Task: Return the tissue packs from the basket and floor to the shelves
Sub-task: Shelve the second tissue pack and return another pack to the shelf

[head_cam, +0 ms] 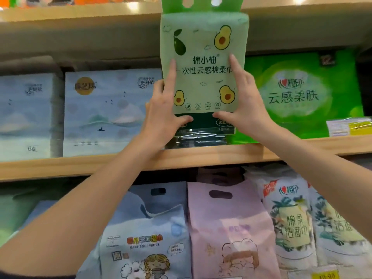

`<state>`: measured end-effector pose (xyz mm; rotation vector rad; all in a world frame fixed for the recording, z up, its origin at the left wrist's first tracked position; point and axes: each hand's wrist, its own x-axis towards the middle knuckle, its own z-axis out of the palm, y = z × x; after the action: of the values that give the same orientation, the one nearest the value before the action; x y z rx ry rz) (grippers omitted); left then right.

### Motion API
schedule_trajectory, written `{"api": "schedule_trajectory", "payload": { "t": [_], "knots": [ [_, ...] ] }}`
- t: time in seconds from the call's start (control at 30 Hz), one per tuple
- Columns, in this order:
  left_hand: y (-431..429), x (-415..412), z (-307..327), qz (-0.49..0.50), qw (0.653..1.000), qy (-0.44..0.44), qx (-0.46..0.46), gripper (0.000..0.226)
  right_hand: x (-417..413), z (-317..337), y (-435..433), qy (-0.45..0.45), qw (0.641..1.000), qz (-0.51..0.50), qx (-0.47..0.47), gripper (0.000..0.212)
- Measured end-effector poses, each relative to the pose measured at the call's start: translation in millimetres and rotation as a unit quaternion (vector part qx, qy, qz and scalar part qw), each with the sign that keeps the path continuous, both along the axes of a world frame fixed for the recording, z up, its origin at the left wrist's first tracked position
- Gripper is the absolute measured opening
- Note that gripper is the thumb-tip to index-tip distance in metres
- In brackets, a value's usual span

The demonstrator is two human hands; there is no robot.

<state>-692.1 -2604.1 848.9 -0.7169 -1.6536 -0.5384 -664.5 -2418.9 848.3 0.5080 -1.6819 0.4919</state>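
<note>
While both hands grip it from either side, the pale green avocado-print tissue pack [203, 65] stands upright in front of the middle shelf [181, 158], its bright green carry handle reaching up past the shelf board above. The left hand [161, 111] clasps the pack's lower left edge, forefinger stretched up along the front face and thumb curled under the bottom. The right hand [244, 103] mirrors it on the lower right edge, forefinger up the front and thumb tucked beneath. The pack's base sits on top of a dark green pack [203, 127] that rests on the wooden shelf; whether the weight is fully on it or still carried by the hands cannot be told.

Just left of the held pack stands a light blue pack with a mountain scene [104, 115], and another blue pack [26, 115] beside that. Just right is a bright green pack [302, 93] with white lettering, and a yellow price tag [350, 126] at the shelf's right end.

On the shelf below lie a blue baby wipes bag [145, 238], a pink bag [229, 228] touching it, and white leaf-print bags [291, 222] to the right.
</note>
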Motion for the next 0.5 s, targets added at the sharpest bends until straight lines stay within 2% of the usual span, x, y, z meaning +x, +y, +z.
{"api": "schedule_trajectory", "payload": {
  "t": [0.23, 0.5],
  "knots": [
    [-5, -12, 9, -0.027, 0.987, -0.157, -0.031, 0.125, -10, 6, 6, -0.147, 0.989, -0.017, -0.008, 0.122],
    [-1, -25, 26, 0.034, 0.969, -0.236, -0.059, 0.127, -25, 30, 7, -0.248, 0.965, -0.074, 0.046, 0.126]
  ]
}}
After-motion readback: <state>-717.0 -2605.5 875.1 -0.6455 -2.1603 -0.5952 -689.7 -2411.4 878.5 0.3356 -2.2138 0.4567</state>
